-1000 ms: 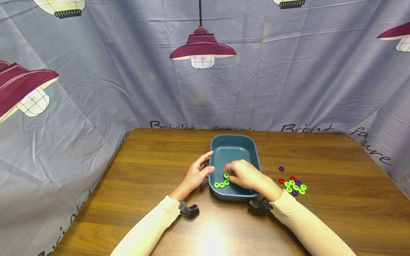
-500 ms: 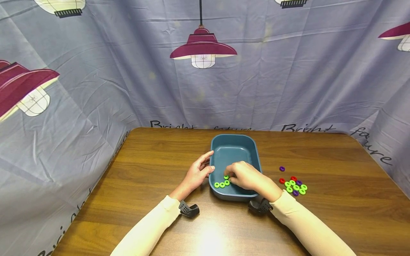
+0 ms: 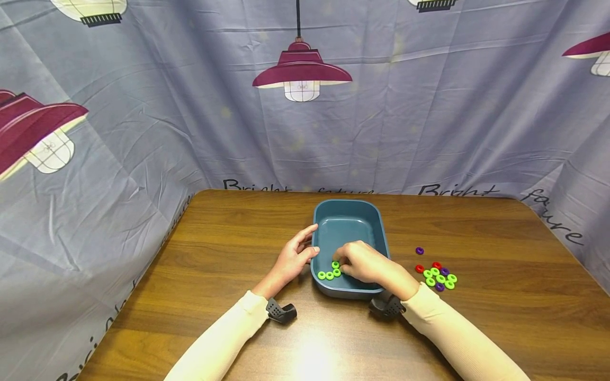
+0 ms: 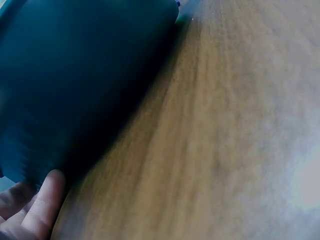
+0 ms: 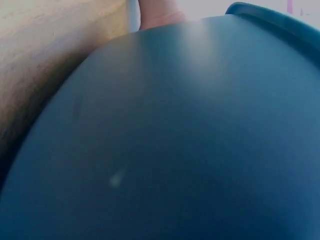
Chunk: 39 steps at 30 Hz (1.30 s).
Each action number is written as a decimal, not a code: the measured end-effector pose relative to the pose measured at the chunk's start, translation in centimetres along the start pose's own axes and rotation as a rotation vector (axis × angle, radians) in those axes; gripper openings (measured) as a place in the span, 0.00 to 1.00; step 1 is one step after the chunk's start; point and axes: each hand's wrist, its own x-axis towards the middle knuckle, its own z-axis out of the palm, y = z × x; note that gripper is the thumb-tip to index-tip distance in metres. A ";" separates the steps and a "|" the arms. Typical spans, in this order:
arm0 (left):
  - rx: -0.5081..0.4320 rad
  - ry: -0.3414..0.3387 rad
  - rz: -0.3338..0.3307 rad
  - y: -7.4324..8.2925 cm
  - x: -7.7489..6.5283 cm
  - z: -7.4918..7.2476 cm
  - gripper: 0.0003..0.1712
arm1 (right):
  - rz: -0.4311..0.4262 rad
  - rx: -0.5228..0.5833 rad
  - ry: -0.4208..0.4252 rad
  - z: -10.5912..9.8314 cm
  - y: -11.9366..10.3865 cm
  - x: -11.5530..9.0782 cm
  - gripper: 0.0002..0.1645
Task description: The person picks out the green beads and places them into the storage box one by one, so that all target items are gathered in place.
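Note:
A deep blue-green plastic box (image 3: 348,209) stands on the table in the head view. My left hand (image 3: 293,259) rests against its left rim, fingers loosely extended; the left wrist view shows fingertips (image 4: 52,185) touching the outer wall. Inside the box my right hand (image 3: 364,262) is lowered, its thumb and index finger pinching a small green ring (image 3: 335,265) at the floor. Several more green rings (image 3: 329,275) lie in a bent row just in front of it. The box wall (image 5: 190,125) fills most of the right wrist view, hiding the right fingertips.
Right of the box lies a loose cluster of green rings (image 3: 440,279), with red rings (image 3: 419,269) and purple rings (image 3: 439,287) among them. One purple ring (image 3: 419,251) sits apart, farther back. A patterned curtain (image 3: 305,143) hangs behind the wooden table (image 3: 229,254).
The pinched green ring has shifted slightly toward the near side, closer to the row, and now lies flatter. My right hand followed it a little; my left hand has stayed still.

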 end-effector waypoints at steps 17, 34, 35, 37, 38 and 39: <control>0.022 0.035 -0.002 0.0 0.1 0.0 0.36 | -0.083 0.071 -0.002 -0.3 0.0 0.1 0.11; 0.020 0.035 -0.017 0.4 0.0 0.2 0.36 | 0.027 0.058 0.374 -5.3 3.1 -5.2 0.11; 0.020 0.034 -0.017 0.4 0.0 0.2 0.36 | 0.039 0.045 0.391 -5.5 3.5 -5.8 0.12; 0.021 0.033 -0.018 0.3 0.0 0.2 0.36 | 0.062 0.019 0.414 -5.8 4.2 -6.9 0.12; 0.020 0.033 -0.018 0.3 -0.1 0.2 0.36 | 0.075 0.008 0.423 -6.0 4.6 -7.5 0.12; 0.021 0.032 -0.019 0.3 -0.1 0.2 0.36 | 0.091 -0.001 0.429 -6.1 4.9 -8.0 0.11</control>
